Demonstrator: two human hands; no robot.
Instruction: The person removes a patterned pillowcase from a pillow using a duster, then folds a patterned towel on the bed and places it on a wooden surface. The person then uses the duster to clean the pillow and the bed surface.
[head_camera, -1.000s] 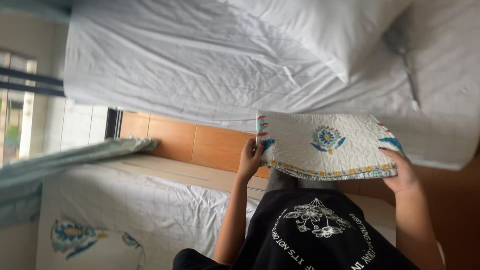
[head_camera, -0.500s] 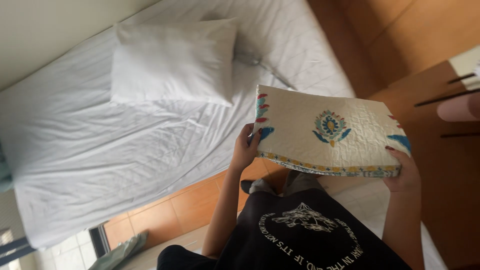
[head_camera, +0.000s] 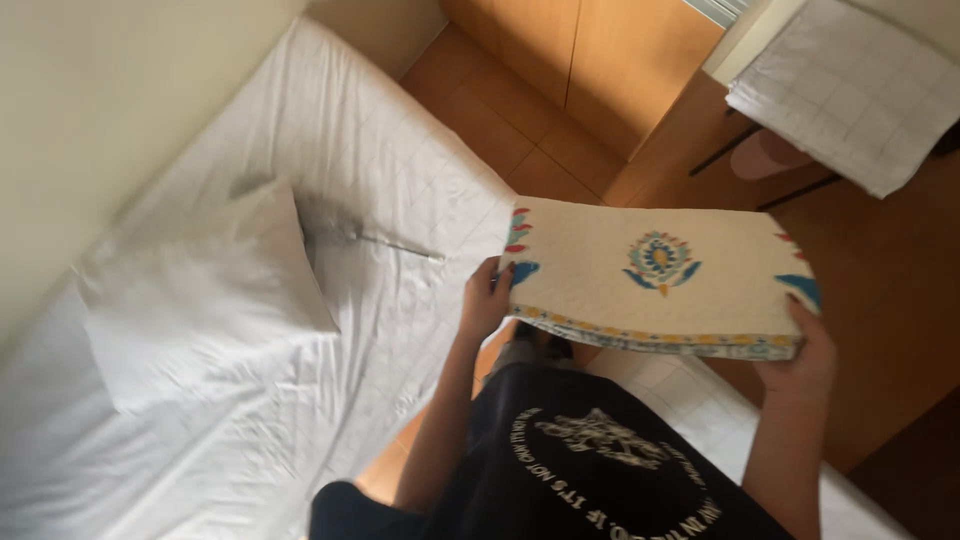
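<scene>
Hands hold a folded quilt (head_camera: 655, 275) up in the air, flat and level, in front of the person's black shirt (head_camera: 590, 470). It is cream, with a blue and yellow flower in the middle and red and blue leaves at its two ends. The left hand (head_camera: 485, 300) has its fingers closed around the left end, and the right hand (head_camera: 805, 345) grips the right end with its fingers tucked underneath. The quilt is not touching the bed (head_camera: 380, 180); it hangs just past the bed's right edge, over the orange floor (head_camera: 520, 130).

I think the quilt is folded up and is being carried, not laid down. To set it down well, both hands would need to keep it level so the folds do not slip open.

A white pillow (head_camera: 200, 290) lies on the bed near the wall edge. A thin grey stick-like thing (head_camera: 385, 242) lies beside the pillow; I cannot tell what it is. A white cloth with square lines (head_camera: 850, 90) sits at the top right, near a wooden cupboard (head_camera: 590, 50). No boxes, labels or signs show, apart from a round white print on the shirt
</scene>
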